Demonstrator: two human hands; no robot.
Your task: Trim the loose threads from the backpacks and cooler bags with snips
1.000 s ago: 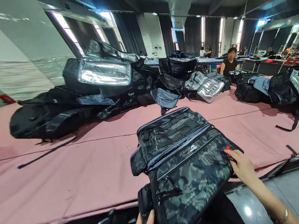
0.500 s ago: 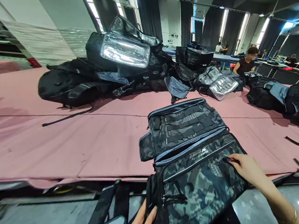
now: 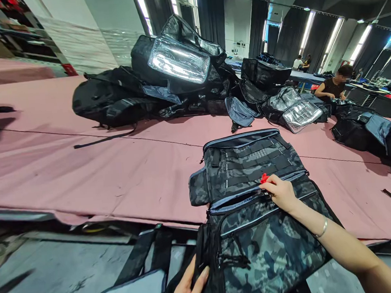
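Note:
A camouflage backpack [image 3: 256, 232] lies face up at the near edge of the pink table [image 3: 82, 173], its lower part hanging over the edge. My right hand [image 3: 280, 193] rests on the bag's middle, by the blue-edged zipper line, and pinches a small red object [image 3: 264, 177] between its fingers. At the bottom of the view my left hand [image 3: 188, 291] grips the bag's lower left side, fingers wrapped on the dark fabric.
A heap of black bags [image 3: 163, 86] with silver-lined lids fills the far side of the table. More bags [image 3: 367, 133] lie at the right. A person [image 3: 336, 83] sits beyond them. Grey floor and a dark strap [image 3: 140, 259] show below the table edge.
My right hand moved from the bag's right edge up and left to its middle zipper line, still with the red object. The view swung left. My left hand stayed on the lower left side.

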